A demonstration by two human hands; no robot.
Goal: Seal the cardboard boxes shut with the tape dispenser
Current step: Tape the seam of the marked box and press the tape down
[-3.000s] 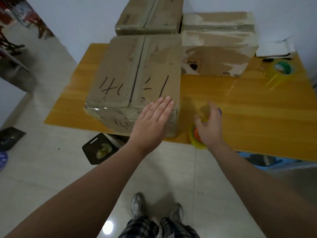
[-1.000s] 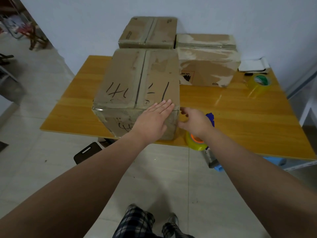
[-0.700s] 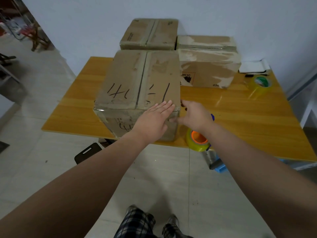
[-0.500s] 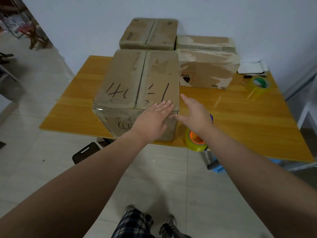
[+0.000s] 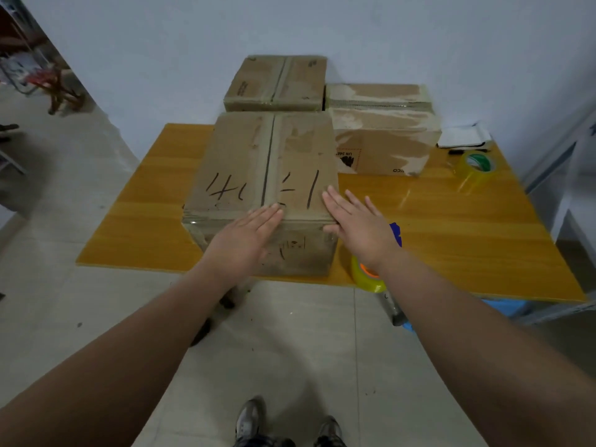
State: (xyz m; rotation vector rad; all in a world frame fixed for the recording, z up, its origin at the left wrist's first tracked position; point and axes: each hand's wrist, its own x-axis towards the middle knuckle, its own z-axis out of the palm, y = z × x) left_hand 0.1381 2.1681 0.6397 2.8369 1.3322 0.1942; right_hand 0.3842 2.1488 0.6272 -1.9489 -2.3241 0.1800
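Head view: tape dispenser (image 5: 369, 277) lay unheld at the table (image 5: 467, 240) edge, under your right wrist.
Left hand (image 5: 245, 240): you laid it flat over the near edge of the front box (image 5: 258, 162).
Right hand (image 5: 358, 227): fingers straight, flat on that box's right corner.
Far boxes (image 5: 380, 140): stood by the wall.

markings on the boxes
near cardboard box (image 5: 267, 162): black marker scrawl on top, illegible; right-hand box (image 5: 383, 146): red "un 348", "co".

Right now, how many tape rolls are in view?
2. The orange-core tape roll sits at the table's near edge, just below the right hand. The green-core tape roll is at the far right. More may be hidden behind the cardboard boxes.
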